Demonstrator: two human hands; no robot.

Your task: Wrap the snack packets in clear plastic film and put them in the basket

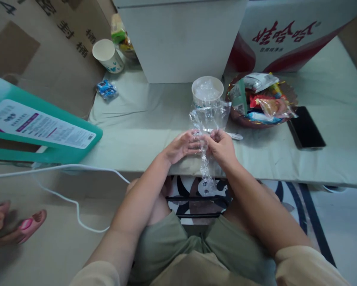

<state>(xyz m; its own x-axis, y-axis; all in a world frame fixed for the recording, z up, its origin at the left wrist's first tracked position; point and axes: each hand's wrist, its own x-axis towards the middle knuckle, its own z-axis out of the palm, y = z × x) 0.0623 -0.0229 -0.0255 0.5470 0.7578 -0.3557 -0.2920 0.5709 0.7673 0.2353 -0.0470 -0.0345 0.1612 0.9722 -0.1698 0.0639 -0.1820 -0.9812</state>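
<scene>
A clear, crinkled plastic bag (213,116) is gathered between my hands over the table's front edge. Its upper part spreads out beyond my fingers, and a twisted length hangs down towards my knees. My left hand (182,147) has its fingers curled around the gathered middle. My right hand (222,147) pinches the same part from the other side. Just past my right hand, a thin white object (236,136) pokes out on the cloth; its other end is hidden. Behind the bag stands a paper cup (207,89) with crumpled clear plastic inside.
Right of the cup are a bowl (232,115) of wrapped snacks and a black phone (306,128). White boxes (184,43) stand behind. At left are another paper cup (107,55), a blue packet (107,89) and a green jug (44,123). A white cable (77,167) and someone's sandalled foot (32,225) are lower left.
</scene>
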